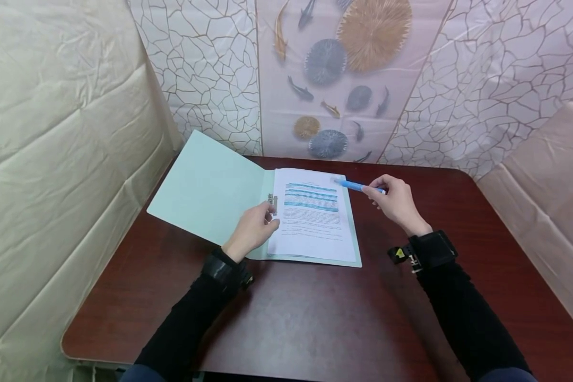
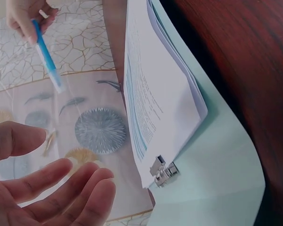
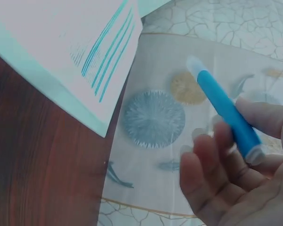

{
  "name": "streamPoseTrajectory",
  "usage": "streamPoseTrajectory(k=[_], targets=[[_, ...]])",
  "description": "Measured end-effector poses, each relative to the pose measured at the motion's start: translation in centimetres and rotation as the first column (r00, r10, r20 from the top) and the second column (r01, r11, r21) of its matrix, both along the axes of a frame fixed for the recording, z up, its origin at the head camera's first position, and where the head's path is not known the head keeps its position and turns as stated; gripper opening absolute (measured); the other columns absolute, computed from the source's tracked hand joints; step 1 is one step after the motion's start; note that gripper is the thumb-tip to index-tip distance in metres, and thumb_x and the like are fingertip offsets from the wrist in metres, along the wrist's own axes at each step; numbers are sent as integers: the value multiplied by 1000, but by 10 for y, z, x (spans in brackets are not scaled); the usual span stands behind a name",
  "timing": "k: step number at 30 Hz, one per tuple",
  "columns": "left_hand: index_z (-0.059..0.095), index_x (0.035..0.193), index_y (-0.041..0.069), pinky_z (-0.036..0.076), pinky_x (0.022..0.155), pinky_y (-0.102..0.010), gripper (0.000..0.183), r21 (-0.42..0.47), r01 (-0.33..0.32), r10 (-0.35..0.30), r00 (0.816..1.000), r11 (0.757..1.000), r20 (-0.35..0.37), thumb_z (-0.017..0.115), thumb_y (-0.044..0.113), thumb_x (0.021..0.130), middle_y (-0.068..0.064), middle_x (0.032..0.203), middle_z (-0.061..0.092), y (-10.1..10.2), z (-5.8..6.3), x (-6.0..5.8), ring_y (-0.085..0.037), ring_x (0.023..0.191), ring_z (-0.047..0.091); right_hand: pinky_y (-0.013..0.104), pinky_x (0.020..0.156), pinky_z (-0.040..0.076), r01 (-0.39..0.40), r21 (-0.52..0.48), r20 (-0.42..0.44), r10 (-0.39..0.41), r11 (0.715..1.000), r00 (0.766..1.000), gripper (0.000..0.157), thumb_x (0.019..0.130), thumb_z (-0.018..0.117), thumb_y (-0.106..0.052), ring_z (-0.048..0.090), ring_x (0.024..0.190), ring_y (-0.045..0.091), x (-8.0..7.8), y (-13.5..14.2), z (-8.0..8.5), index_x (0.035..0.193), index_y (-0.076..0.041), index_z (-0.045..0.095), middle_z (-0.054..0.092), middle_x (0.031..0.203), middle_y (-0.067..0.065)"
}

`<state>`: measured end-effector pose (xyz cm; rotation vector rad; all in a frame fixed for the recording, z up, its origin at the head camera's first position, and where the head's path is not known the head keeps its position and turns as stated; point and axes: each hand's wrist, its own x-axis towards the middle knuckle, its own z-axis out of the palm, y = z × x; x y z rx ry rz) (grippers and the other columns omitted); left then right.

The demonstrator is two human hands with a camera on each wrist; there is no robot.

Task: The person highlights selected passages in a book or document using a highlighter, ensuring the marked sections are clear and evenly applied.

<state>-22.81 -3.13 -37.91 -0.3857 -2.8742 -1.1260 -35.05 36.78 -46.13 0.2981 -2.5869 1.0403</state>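
Observation:
A pale green file folder point(image 1: 210, 185) lies opened out on the table, with a stack of printed paper point(image 1: 310, 239) under the metal clip point(image 2: 165, 172) at its spine. Several lines on the top sheet carry blue highlighting point(image 1: 311, 197). My right hand point(image 1: 392, 199) pinches a blue highlighter point(image 3: 226, 110) between thumb and fingers, its whitish end pointing left over the page's top right corner. Beside the clip, my left hand point(image 1: 254, 227) hovers over the page's left edge, fingers loosely bent with nothing between them in the left wrist view.
The dark reddish-brown table point(image 1: 286, 318) extends around the folder. Behind it hangs a patterned cloth point(image 1: 324, 95) with fish and round shapes. Cream fabric point(image 1: 67, 159) closes off the left side, and more fabric point(image 1: 544, 196) the right.

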Motion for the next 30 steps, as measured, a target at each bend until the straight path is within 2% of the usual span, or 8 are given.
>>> streamPoseTrajectory(k=[4,6,8,10,13,15,16,30], targets=[[59,116,0,51,77,-35,31,-13,17,-17,1000,1000,-6,58,17,91,-16,107,66,7,2,-3,-25,93,60,28,67,52,11,-33,-43,-12,999,999,34,88,60,-54,62,76,13,-25,16,-29,112,-30,62,65,93,-2],[58,119,0,52,82,-37,33,-12,26,-26,1000,1000,1,59,18,91,-17,112,65,11,3,-4,-27,98,61,28,68,53,-14,-95,-40,10,995,999,34,88,63,-51,63,76,15,-25,15,-29,114,-28,64,66,94,2],[57,121,0,53,85,-38,35,-13,35,-35,999,999,3,59,19,92,-17,115,65,14,5,-4,-28,100,62,27,66,54,-59,-176,-25,56,983,998,33,88,65,-46,65,76,17,-16,8,-18,114,-25,65,67,95,5],[57,122,1,53,86,-39,36,-8,45,-45,999,999,3,60,20,92,-18,115,64,18,6,-5,-28,101,62,30,69,56,-62,-228,31,70,972,997,33,89,66,-40,66,78,24,14,-16,17,114,-18,66,67,97,9],[56,123,1,53,85,-39,37,-9,65,-65,998,998,-6,61,23,93,-17,115,65,23,6,-6,-28,101,63,30,69,56,-78,-308,103,115,948,988,31,90,68,-30,66,76,24,67,-57,80,109,-6,66,66,88,4],[56,123,2,53,85,-39,37,-13,79,-79,997,997,-14,60,25,94,-17,115,64,26,7,-6,-28,100,63,31,70,57,-49,-302,145,96,952,985,31,91,67,-28,66,75,24,93,-79,111,107,-1,66,65,84,0],[56,122,2,53,84,-39,37,-17,84,-85,996,996,-17,59,26,94,-17,114,64,27,8,-5,-28,100,63,29,69,57,-52,-313,143,101,948,984,31,90,68,-29,66,73,21,98,-83,116,105,-2,66,64,80,-4],[55,122,2,53,83,-38,37,-27,126,-126,992,992,-4,60,26,94,-19,116,65,41,3,-6,-27,102,62,30,67,56,-128,-399,162,207,908,965,34,89,70,-28,65,71,25,99,-91,110,102,3,66,65,74,-6]])
